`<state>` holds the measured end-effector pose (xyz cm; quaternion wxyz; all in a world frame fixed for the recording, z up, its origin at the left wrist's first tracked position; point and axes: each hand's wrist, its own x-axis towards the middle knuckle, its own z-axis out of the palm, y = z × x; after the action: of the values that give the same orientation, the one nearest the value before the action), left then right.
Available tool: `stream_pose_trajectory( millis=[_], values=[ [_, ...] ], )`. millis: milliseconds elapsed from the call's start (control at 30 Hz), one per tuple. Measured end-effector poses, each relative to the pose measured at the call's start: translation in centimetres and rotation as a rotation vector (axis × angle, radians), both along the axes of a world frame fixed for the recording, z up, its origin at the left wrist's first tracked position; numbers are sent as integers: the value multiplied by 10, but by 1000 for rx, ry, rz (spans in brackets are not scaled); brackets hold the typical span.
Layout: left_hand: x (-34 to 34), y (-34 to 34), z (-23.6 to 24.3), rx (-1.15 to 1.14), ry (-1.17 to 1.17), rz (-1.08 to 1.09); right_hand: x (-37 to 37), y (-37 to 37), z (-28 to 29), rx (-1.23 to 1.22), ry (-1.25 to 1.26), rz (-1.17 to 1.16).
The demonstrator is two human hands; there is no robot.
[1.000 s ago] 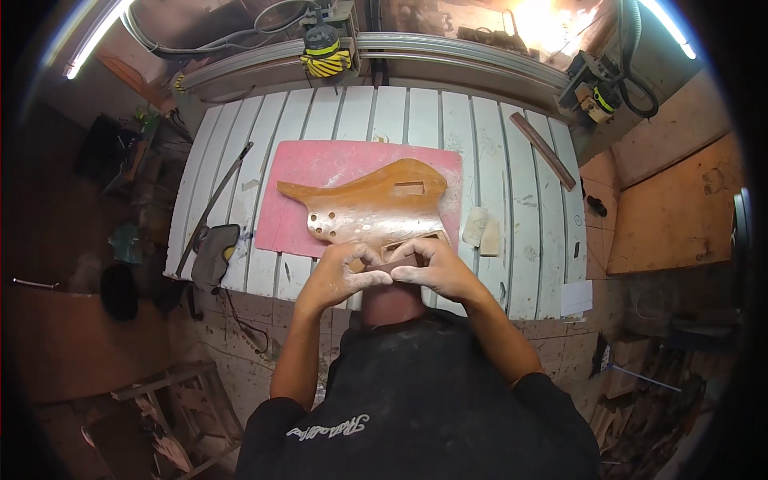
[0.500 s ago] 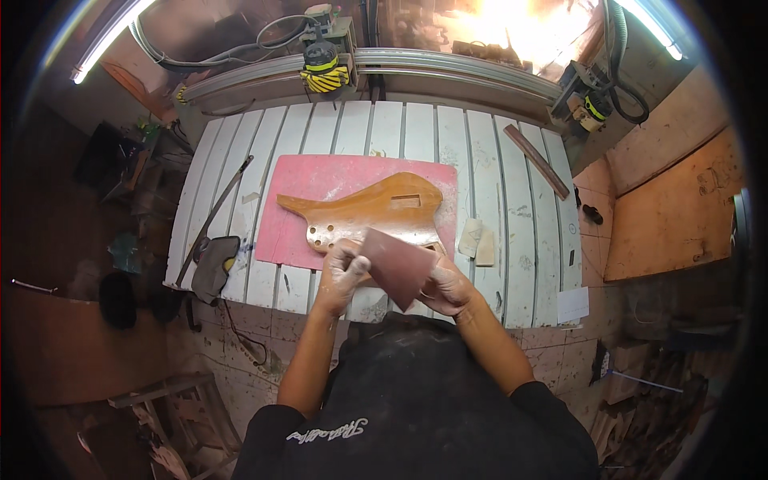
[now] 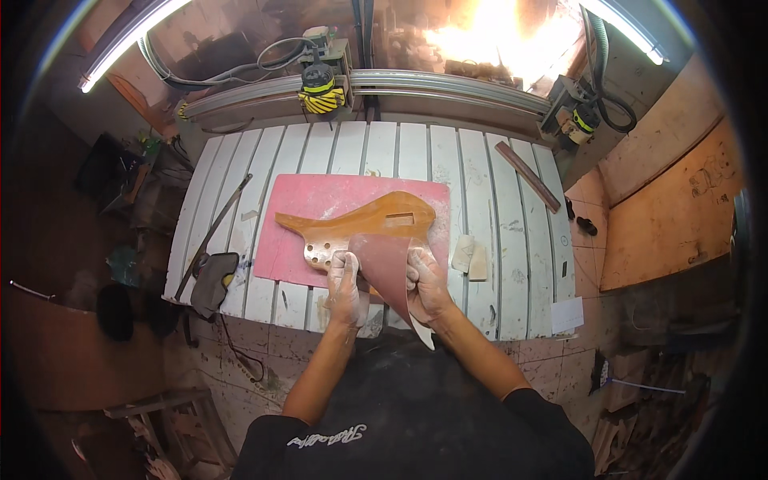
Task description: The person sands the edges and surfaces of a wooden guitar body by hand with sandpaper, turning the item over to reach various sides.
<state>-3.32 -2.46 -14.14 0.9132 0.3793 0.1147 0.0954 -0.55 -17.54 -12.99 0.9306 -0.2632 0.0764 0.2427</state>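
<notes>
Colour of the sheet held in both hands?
The sheet is dull reddish brown, whitish at its curled lower tip; head view.

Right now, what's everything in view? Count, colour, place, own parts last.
Table: 1, white, centre
Mat: 1, pink, on the table
Guitar body: 1, amber, on the mat
Sheet: 1, reddish-brown, seen over the body
Blocks: 2, pale, right of the mat
Strip: 1, brown, table's far right
Rod: 1, dark, table's left
Cloth-like thing: 1, grey, table's near left
Paper: 1, white, table's near right corner
Rail: 1, silver, behind the table
Machine heads: 2, black-yellow, at the rail
Lights: 2, white, both top corners
Board: 1, orange, far right
Side clutter: too dark to count
Shirt: 1, black, bottom centre
Left hand, right hand: 1 each, dusted white, gripping the sheet
</notes>
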Motion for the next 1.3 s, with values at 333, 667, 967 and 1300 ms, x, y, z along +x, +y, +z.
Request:
stream_pose_trajectory(
  millis=[333,667,967,1300],
  values=[
    [25,100,4,-164,-121,244,-14,-50,5,141,-83,-23],
    [6,115,44,589,-144,-40,14,-86,15,-1171,-484,112],
    [0,85,39,572,-226,-164,11,-15,67,-419,-290,170],
    [-13,93,51,765,-24,-448,5,-1,54,-885,-644,244]
  ],
)
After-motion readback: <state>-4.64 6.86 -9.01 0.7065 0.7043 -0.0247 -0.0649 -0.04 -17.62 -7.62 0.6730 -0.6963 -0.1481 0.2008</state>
